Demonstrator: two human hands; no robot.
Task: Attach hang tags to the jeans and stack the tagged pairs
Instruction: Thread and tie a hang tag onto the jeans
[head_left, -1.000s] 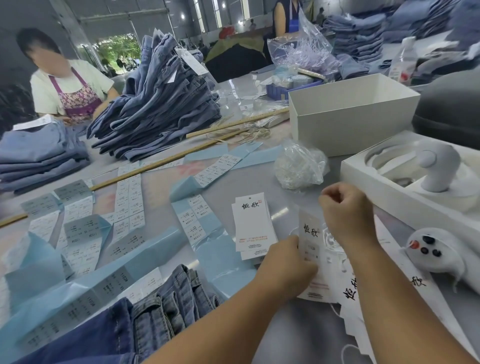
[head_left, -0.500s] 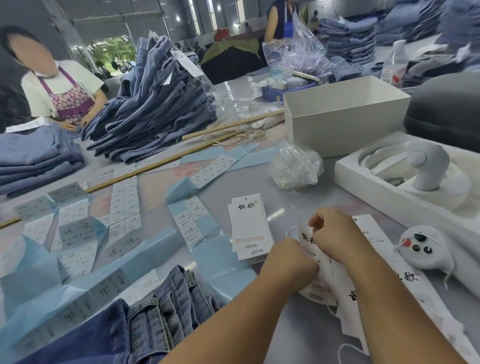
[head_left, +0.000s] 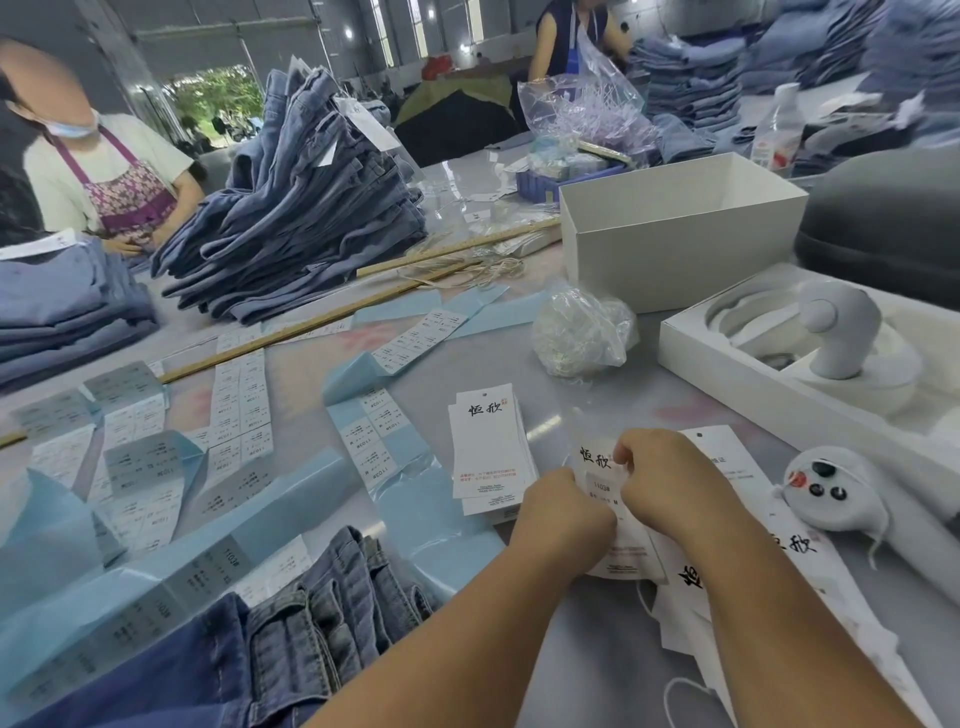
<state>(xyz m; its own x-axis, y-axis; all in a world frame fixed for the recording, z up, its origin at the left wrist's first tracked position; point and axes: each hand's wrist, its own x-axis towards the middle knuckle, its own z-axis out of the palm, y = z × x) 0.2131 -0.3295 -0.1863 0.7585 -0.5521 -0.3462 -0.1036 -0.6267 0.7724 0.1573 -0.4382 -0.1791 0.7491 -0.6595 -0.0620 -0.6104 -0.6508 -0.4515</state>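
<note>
A white hang tag (head_left: 597, 467) with black characters and a small size sticker stands between my two hands. My left hand (head_left: 563, 514) grips its lower left edge. My right hand (head_left: 670, 483) pinches it near the top right with curled fingers. More white tags (head_left: 727, 577) and a thin white string lie under my right forearm. A small stack of the same tags (head_left: 488, 447) lies just left of my hands. Folded dark jeans (head_left: 291, 623) lie at the near left edge, waistband toward my hands.
Blue backing strips with size stickers (head_left: 228, 457) cover the left table. A tall pile of jeans (head_left: 296, 208) stands at the back. A clear bag (head_left: 582, 332), an open white box (head_left: 680, 234), a tray with a white controller (head_left: 831, 338) and another controller (head_left: 826, 493) sit right. Two people work behind.
My right hand came down from above the tag and closed in beside my left hand, both now holding the tag together. The view shifted slightly.
</note>
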